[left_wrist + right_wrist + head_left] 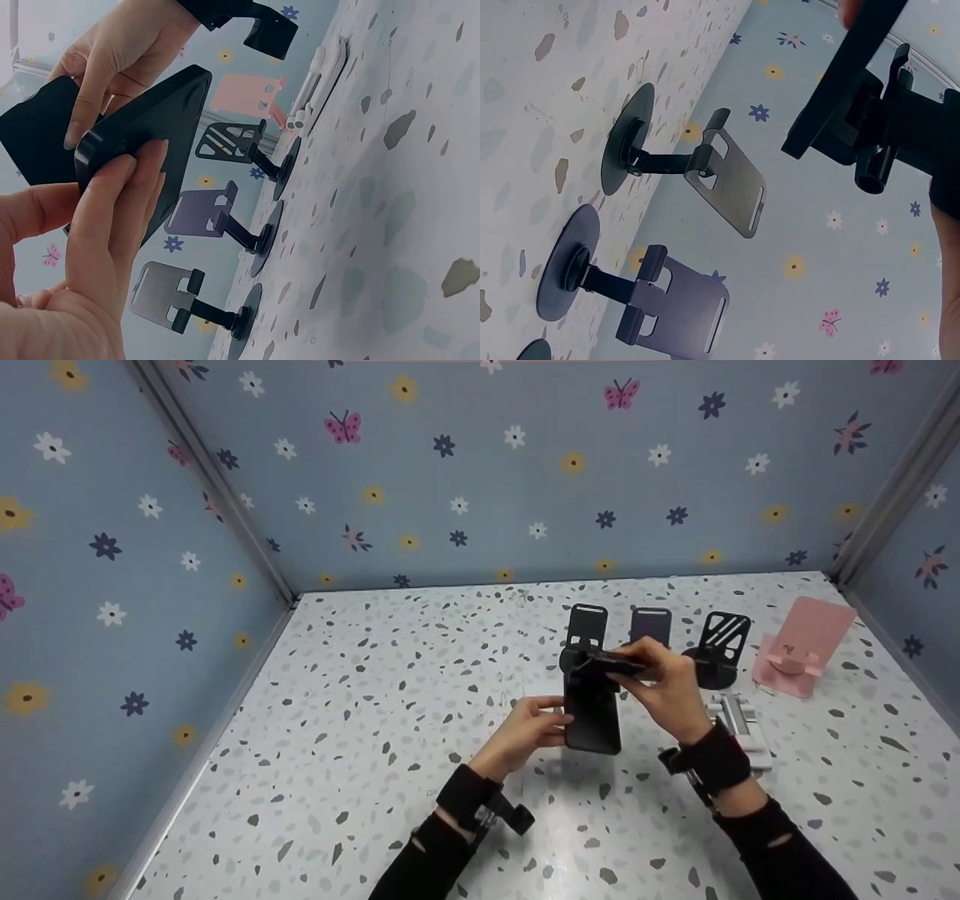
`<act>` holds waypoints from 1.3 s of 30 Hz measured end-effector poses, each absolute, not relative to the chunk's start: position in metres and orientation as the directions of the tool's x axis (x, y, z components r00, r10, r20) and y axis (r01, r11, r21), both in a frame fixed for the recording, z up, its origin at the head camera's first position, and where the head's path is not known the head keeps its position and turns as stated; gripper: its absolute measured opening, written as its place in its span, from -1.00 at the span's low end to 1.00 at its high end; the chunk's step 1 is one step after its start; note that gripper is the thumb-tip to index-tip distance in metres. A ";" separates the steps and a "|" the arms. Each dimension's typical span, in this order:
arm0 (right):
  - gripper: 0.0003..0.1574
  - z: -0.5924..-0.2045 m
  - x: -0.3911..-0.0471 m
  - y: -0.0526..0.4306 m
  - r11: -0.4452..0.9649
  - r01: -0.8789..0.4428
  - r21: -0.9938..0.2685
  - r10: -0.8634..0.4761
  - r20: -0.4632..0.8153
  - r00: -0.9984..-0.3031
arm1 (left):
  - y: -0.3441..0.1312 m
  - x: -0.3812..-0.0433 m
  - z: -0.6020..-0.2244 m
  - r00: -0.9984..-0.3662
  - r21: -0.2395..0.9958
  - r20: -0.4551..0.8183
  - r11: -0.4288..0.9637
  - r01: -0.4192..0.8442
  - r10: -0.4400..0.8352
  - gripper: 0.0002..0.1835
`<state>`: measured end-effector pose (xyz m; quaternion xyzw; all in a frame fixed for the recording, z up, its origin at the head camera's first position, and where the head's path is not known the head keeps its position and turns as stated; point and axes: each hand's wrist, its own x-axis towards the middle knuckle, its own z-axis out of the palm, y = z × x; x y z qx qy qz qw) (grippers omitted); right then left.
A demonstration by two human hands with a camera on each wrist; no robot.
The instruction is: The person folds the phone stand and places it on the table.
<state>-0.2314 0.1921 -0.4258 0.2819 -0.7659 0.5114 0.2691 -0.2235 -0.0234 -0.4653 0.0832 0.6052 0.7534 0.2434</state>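
A black smartphone (pixel 592 724) is held above the table, its lower end tilted toward me. My left hand (pixel 529 731) grips its left side, and in the left wrist view the fingers press on its flat face. My right hand (pixel 660 682) pinches a dark flat piece (pixel 41 131) at the phone's upper end, thumb on one side and fingers on the other; I cannot tell whether the two are joined. Just behind them stands a black phone stand (pixel 587 622). A dark purple phone stand (pixel 650 624) is partly hidden behind the right hand.
Farther right stand a black slatted phone stand (pixel 720 649) and a pink phone stand (pixel 806 645). A white folded stand (pixel 742 727) lies beside my right wrist. The speckled table (pixel 360 690) is bounded by a patterned back wall (pixel 495 472) and side walls.
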 end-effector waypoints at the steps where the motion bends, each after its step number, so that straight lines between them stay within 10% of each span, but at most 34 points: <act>1: -0.73 -0.426 -0.231 0.192 0.319 -0.711 -0.627 -0.162 0.703 -0.693 | -0.024 -0.224 -0.466 -0.868 0.952 -0.168 -0.151 -0.266 0.468 -0.57; 39: -0.41 -0.437 -0.224 0.171 0.391 -0.868 -0.307 -0.297 0.850 -0.435 | -0.029 -0.222 -0.455 -0.867 0.929 -0.187 -0.205 -0.309 0.461 -0.42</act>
